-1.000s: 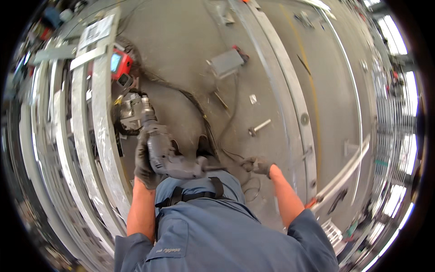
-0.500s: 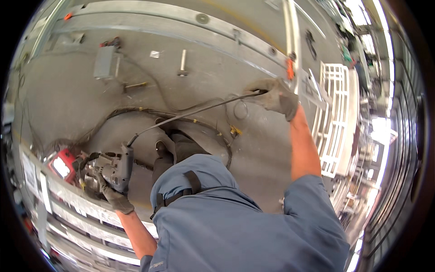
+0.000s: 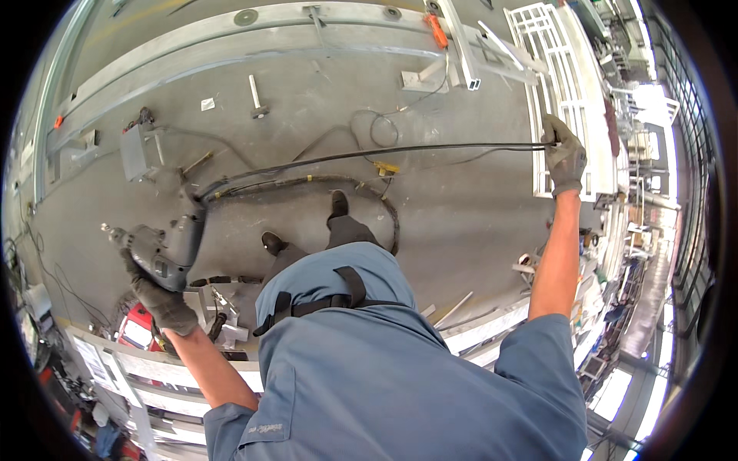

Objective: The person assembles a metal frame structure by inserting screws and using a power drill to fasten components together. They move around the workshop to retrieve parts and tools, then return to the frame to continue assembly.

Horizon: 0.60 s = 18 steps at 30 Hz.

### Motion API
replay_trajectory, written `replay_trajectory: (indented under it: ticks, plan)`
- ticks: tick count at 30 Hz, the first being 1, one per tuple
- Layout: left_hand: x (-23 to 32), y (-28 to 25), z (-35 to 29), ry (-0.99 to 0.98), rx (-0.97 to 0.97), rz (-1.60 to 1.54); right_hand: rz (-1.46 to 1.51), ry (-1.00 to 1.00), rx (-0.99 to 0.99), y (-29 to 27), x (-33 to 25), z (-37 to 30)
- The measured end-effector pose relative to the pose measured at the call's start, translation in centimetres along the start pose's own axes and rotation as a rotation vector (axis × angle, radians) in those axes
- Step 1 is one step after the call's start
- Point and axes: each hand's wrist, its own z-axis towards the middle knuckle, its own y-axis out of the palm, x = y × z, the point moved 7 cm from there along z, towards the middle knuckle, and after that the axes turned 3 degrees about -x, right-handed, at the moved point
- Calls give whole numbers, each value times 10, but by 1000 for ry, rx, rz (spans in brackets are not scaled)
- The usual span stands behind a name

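Observation:
My gloved left hand (image 3: 163, 301) is closed around the body of a grey power drill (image 3: 160, 253), its chuck end pointing left and its handle slanting up and away. From the handle's end a dark cord (image 3: 369, 152) runs across to the right, stretched nearly straight. At its far end my gloved right hand (image 3: 566, 157) grips the cord, arm reaching out to the right. Two strands lie side by side near that hand. Part of the drill is hidden behind the left glove.
A taped cable bundle (image 3: 307, 180) curves on the floor around my shoes. Ahead lie a hammer (image 3: 256, 96), a grey box (image 3: 134, 152) and a yellow connector (image 3: 386, 167). A long metal beam (image 3: 192, 48) crosses the far side; white frames (image 3: 565, 84) stand right. A red machine (image 3: 138, 329) sits left.
My right hand has swung farther right, drawing the cord out. The drill in my left hand has come away from the red machine and turned. My feet have stepped apart, and the view has shifted.

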Motion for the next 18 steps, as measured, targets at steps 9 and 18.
replay_trajectory:
  ticks: [9,18]
  plan:
    - [-99,119,-32,69,-68,247,-26,379,140,-41,247,-16]
    - [-312,257,-64,-355,-195,246,-28,-127,111,-238,429,6]
